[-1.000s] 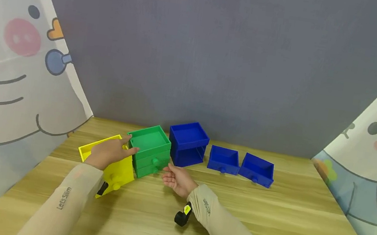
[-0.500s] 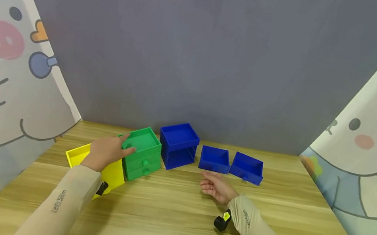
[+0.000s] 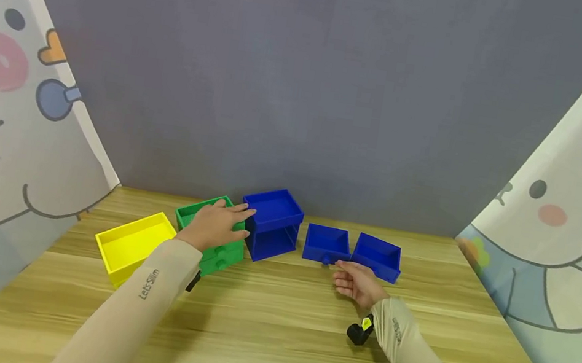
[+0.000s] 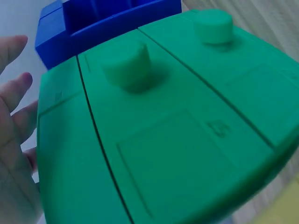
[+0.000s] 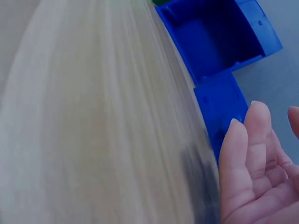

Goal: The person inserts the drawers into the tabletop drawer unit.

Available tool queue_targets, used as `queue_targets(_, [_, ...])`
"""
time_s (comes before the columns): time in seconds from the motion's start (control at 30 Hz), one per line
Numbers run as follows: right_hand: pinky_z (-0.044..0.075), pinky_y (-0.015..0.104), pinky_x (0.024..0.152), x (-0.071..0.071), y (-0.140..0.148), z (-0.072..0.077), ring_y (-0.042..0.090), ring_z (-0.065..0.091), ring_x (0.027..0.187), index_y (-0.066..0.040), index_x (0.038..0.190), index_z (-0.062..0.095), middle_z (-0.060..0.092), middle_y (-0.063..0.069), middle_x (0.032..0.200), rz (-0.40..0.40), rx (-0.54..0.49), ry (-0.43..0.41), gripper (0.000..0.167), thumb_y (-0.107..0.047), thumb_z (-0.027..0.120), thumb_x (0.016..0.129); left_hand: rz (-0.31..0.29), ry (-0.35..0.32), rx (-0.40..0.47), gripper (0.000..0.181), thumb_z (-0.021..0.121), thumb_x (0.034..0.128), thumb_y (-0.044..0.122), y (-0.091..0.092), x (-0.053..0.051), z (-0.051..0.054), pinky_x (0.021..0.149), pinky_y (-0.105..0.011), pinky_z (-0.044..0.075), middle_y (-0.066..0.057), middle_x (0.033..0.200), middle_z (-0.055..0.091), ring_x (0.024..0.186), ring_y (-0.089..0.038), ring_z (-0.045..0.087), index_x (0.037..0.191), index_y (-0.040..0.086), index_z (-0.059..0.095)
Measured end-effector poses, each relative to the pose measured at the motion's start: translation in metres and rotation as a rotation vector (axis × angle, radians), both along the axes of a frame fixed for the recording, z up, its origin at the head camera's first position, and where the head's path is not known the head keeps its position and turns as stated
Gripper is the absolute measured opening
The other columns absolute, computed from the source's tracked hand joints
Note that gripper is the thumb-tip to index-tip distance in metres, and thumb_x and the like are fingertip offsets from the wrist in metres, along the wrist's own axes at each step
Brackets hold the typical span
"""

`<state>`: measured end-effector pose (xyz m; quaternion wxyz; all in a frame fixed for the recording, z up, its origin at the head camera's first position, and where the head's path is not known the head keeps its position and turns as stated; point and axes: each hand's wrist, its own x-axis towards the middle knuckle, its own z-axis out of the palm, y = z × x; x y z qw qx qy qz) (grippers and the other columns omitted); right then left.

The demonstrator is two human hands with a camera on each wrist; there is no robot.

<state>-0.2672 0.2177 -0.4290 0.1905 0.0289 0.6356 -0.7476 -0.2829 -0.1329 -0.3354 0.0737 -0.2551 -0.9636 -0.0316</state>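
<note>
My left hand is over a small green drawer cabinet, its fingers spread towards a blue cabinet. Whether it touches the green top cannot be told. In the left wrist view, the cabinet's green drawer fronts have round knobs and stand closed. The blue cabinet has an open front with no drawers in it. Two blue drawers stand to its right, a left one and a right one. My right hand is just in front of them, fingers relaxed, near the left drawer's knob, holding nothing.
A yellow cabinet with a tray-like top stands left of the green one, partly behind my left sleeve. Everything sits on a wooden table. A grey wall rises behind, with cartoon-printed panels at both sides.
My left hand has moved right, from above the yellow cabinet to above the green one. My right hand has gone from the green cabinet's front to the blue drawers. The head view has shifted slightly.
</note>
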Motion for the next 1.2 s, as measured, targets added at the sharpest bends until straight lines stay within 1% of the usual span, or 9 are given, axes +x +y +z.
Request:
queue_targets(0.07, [0.053, 0.022, 0.061, -0.001, 0.001, -0.002, 0.005, 0.064, 0.061, 0.009, 0.138, 0.036, 0.068, -0.003, 0.072, -0.019, 0.003, -0.021, 0.048, -0.018, 0.049, 0.101, 0.018, -0.015, -0.039, 0.058, 0.058, 0.0942, 0.039, 0.006, -0.003, 0.002, 0.067, -0.038, 0.044, -0.008, 0.146, 0.044, 0.092, -0.031, 0.051, 0.145, 0.015, 0.044])
queue_targets(0.17, [0.053, 0.022, 0.061, -0.002, 0.0, -0.005, 0.005, 0.064, 0.061, 0.007, 0.134, 0.04, 0.067, -0.004, 0.071, -0.026, -0.002, -0.038, 0.043, -0.018, 0.05, 0.101, 0.038, -0.047, -0.099, 0.06, 0.057, 0.0945, 0.04, 0.011, -0.007, 0.003, 0.081, -0.045, 0.046, -0.008, 0.147, 0.042, 0.105, -0.034, 0.051, 0.146, 0.014, 0.042])
queue_targets(0.27, [0.053, 0.022, 0.061, -0.003, -0.003, -0.007, 0.006, 0.064, 0.061, 0.004, 0.125, 0.048, 0.068, -0.002, 0.071, -0.04, -0.021, -0.048, 0.032, -0.017, 0.051, 0.1, 0.05, -0.076, -0.142, 0.06, 0.057, 0.0949, 0.04, 0.012, -0.008, 0.002, 0.096, -0.054, 0.04, -0.007, 0.149, 0.04, 0.123, -0.04, 0.044, 0.147, 0.014, 0.041])
queue_targets(0.43, [0.053, 0.022, 0.06, -0.006, -0.013, -0.009, 0.007, 0.064, 0.059, 0.002, 0.112, 0.053, 0.066, 0.0, 0.07, -0.086, -0.052, -0.073, 0.02, -0.015, 0.046, 0.102, 0.037, -0.074, -0.143, 0.06, 0.057, 0.095, 0.038, 0.01, -0.01, 0.0, 0.098, -0.056, 0.038, -0.009, 0.149, 0.039, 0.126, -0.041, 0.043, 0.146, 0.011, 0.042])
queue_targets(0.53, [0.053, 0.021, 0.06, -0.009, -0.019, -0.011, 0.007, 0.063, 0.058, 0.003, 0.113, 0.052, 0.064, 0.0, 0.069, -0.096, -0.075, -0.092, 0.023, -0.015, 0.043, 0.103, 0.049, -0.06, -0.14, 0.06, 0.056, 0.0957, 0.04, 0.011, -0.012, -0.003, 0.096, -0.054, 0.041, -0.008, 0.149, 0.039, 0.123, -0.04, 0.046, 0.145, 0.009, 0.042])
queue_targets(0.67, [0.053, 0.02, 0.059, -0.013, -0.027, -0.013, 0.006, 0.062, 0.056, 0.006, 0.119, 0.046, 0.063, 0.0, 0.067, -0.108, -0.083, -0.105, 0.028, -0.016, 0.041, 0.104, 0.1, -0.06, -0.128, 0.059, 0.051, 0.0972, 0.045, 0.016, -0.013, -0.004, 0.097, -0.053, 0.04, -0.006, 0.149, 0.04, 0.123, -0.038, 0.047, 0.144, 0.011, 0.044])
queue_targets(0.83, [0.053, 0.021, 0.058, -0.016, -0.034, -0.013, 0.006, 0.062, 0.054, 0.01, 0.121, 0.046, 0.062, 0.001, 0.066, -0.149, -0.073, -0.105, 0.032, -0.016, 0.042, 0.103, 0.16, -0.055, -0.147, 0.063, 0.047, 0.0969, 0.052, 0.02, -0.014, -0.003, 0.102, -0.054, 0.035, -0.006, 0.15, 0.038, 0.129, -0.04, 0.041, 0.145, 0.012, 0.043])
queue_targets(1.03, [0.053, 0.021, 0.054, -0.02, -0.04, -0.013, 0.006, 0.061, 0.049, 0.009, 0.116, 0.05, 0.062, 0.001, 0.061, -0.19, -0.046, -0.116, 0.03, -0.018, 0.045, 0.103, 0.167, -0.019, -0.155, 0.064, 0.044, 0.0964, 0.055, 0.02, -0.016, -0.005, 0.102, -0.054, 0.034, -0.005, 0.149, 0.04, 0.13, -0.041, 0.039, 0.145, 0.013, 0.044])
queue_targets(1.2, [0.052, 0.022, 0.052, -0.023, -0.044, -0.012, 0.007, 0.061, 0.049, 0.009, 0.117, 0.052, 0.062, 0.002, 0.061, -0.234, -0.009, -0.138, 0.032, -0.019, 0.047, 0.102, 0.175, 0.013, -0.162, 0.066, 0.042, 0.0965, 0.057, 0.019, -0.018, -0.008, 0.102, -0.053, 0.035, -0.006, 0.148, 0.041, 0.129, -0.04, 0.04, 0.144, 0.012, 0.045])
